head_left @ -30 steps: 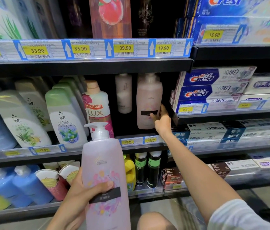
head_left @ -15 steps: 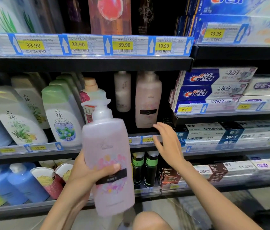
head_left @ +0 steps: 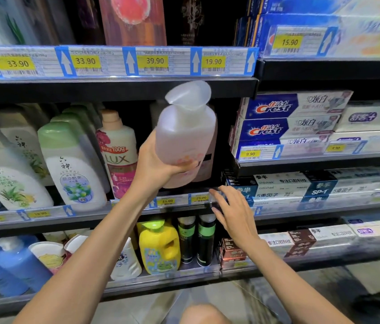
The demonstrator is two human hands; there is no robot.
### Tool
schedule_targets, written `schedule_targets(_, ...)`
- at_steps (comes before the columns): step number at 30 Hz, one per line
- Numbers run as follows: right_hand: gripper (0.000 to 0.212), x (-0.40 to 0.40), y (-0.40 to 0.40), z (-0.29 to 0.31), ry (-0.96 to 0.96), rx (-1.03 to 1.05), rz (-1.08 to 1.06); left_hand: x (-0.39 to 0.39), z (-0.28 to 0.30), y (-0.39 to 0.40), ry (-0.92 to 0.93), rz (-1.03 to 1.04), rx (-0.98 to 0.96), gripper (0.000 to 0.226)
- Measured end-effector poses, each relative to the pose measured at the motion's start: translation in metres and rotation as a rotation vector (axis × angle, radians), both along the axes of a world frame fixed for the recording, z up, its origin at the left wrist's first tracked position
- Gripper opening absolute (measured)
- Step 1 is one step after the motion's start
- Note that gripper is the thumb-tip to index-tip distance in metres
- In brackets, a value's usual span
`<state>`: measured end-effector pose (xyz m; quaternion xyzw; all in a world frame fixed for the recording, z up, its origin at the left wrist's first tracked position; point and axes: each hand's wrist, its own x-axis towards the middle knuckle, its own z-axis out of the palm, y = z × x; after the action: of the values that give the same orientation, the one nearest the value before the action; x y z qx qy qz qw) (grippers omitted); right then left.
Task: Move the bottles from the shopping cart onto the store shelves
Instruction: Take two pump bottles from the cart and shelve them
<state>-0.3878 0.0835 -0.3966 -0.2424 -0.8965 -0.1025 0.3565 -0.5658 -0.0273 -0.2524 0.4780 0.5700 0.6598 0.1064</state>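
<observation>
Your left hand (head_left: 158, 164) grips the pink bottle (head_left: 184, 139) at frame centre, tilted before the middle shelf (head_left: 91, 215). Your right hand (head_left: 233, 212), fingers spread, hovers empty below it.

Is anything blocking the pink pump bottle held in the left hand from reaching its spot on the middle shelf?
Partly. A matching pink bottle already stands on the middle shelf directly behind the held translucent pink pump bottle. The left hand grips it; the open right hand hovers at the shelf edge below.
</observation>
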Motion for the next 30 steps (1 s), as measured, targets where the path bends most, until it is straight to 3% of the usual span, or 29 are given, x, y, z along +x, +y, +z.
schedule_targets(5,0.047,0.000,0.004,-0.004,0.043,0.056,0.003,0.000,-0.029,0.026,0.016,-0.016,-0.077,0.071)
schedule_targets(11,0.052,0.002,0.005,-0.006,0.051,0.059,0.021,-0.005,-0.053,0.046,-0.092,-0.050,-0.225,0.042)
schedule_targets(17,0.050,0.001,0.005,-0.005,0.075,0.024,0.039,-0.010,-0.054,0.057,-0.264,-0.080,-0.352,0.070)
schedule_targets(20,0.050,0.001,0.004,-0.004,0.072,0.021,0.039,-0.013,-0.050,0.052,-0.120,-0.087,-0.459,0.055)
schedule_targets(22,0.052,0.002,0.004,-0.004,0.060,0.028,0.043,-0.016,-0.054,0.045,0.083,-0.066,-0.517,0.042)
schedule_targets(24,0.053,0.003,0.004,-0.003,0.039,0.047,0.042,-0.019,-0.061,0.039,0.274,0.068,-0.523,0.044)
schedule_targets(26,0.053,0.003,0.005,-0.003,0.021,0.064,0.032,-0.019,-0.065,0.036,0.324,0.190,-0.511,0.053)
schedule_targets(30,0.054,0.003,0.003,-0.004,0.017,0.068,0.020,-0.015,-0.059,0.039,0.314,0.200,-0.560,0.063)
